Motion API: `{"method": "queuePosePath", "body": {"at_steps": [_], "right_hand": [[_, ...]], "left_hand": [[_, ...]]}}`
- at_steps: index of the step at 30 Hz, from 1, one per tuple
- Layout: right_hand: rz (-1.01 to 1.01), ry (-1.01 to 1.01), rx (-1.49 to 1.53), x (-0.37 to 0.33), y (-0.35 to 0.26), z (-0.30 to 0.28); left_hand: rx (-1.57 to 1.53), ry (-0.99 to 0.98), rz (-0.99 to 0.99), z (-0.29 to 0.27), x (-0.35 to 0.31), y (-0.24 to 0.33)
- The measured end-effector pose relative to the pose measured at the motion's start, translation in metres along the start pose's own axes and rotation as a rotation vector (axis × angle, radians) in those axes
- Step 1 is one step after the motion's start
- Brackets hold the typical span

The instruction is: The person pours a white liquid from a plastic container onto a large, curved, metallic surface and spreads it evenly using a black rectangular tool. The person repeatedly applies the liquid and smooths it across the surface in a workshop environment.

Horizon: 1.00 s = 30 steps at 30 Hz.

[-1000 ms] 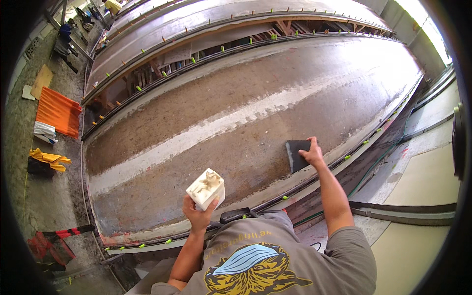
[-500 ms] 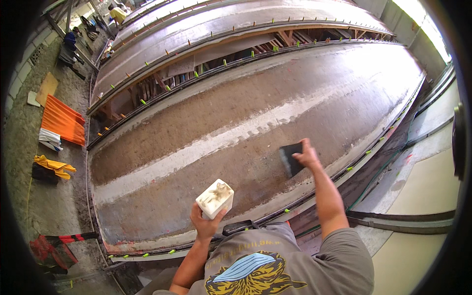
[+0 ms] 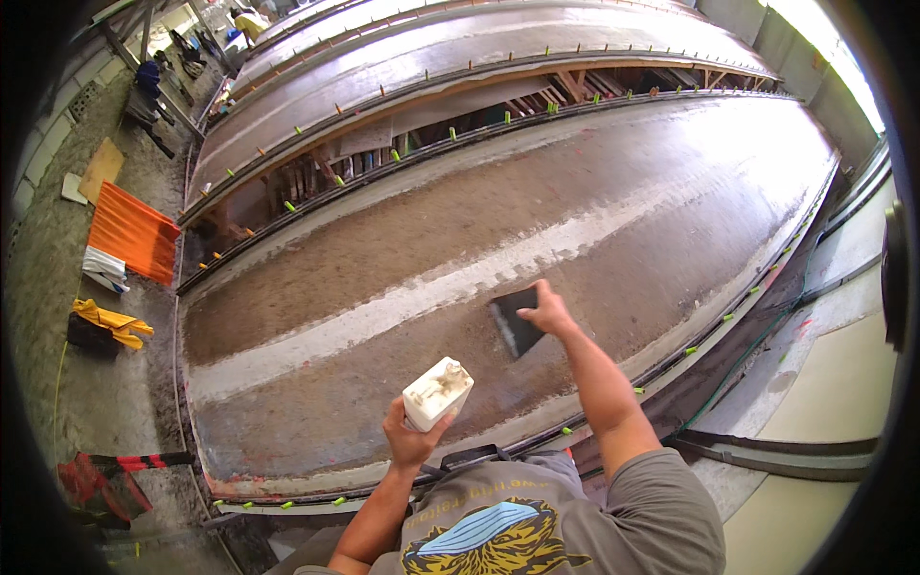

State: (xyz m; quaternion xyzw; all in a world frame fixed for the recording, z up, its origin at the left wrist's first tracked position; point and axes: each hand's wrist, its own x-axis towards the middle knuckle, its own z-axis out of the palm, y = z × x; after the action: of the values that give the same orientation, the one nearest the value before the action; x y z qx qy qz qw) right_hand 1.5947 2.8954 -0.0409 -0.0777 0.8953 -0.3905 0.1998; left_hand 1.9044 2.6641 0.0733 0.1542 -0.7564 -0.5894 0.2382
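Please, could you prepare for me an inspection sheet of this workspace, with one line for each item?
Surface: long table, brown and grey, patchy, with a pale stripe along it; green clips on its edges.
Things in use: white box, top smeared; flat dark plate.
Clutter: orange cloth, yellow cloth and tan board at the left.
Hands: left hand holds the white box; right hand grips the dark plate; whether the plate touches the table, I cannot tell.
Cables: thin green line at right; cable or hose, unclear.
Surroundings: second table beyond; a person at far upper left.
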Motion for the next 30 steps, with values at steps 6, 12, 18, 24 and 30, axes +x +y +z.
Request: {"method": "queuePosePath", "body": {"at_steps": [6,12,18,24,30], "right_hand": [[0.097,0.251,-0.112,0.034,0.059,-0.1],[-0.065,0.033,0.002,0.003,-0.019,-0.015],[0.105,0.165,-0.008,0.006,0.012,-0.02],[0.201,0.421,-0.212,0.003,0.014,-0.094],[0.1,0.153,0.035,-0.038,-0.011,-0.019]], "left_hand": [[0.071,0.012,0.037,-0.012,-0.003,-0.005],[-0.042,0.024,-0.062,-0.006,-0.013,-0.004],[-0.099,0.031,-0.093,-0.009,-0.02,-0.003],[-0.033,0.05,-0.062,-0.017,-0.028,-0.001],[0.005,0.057,-0.036,-0.011,-0.029,0.001]]}}
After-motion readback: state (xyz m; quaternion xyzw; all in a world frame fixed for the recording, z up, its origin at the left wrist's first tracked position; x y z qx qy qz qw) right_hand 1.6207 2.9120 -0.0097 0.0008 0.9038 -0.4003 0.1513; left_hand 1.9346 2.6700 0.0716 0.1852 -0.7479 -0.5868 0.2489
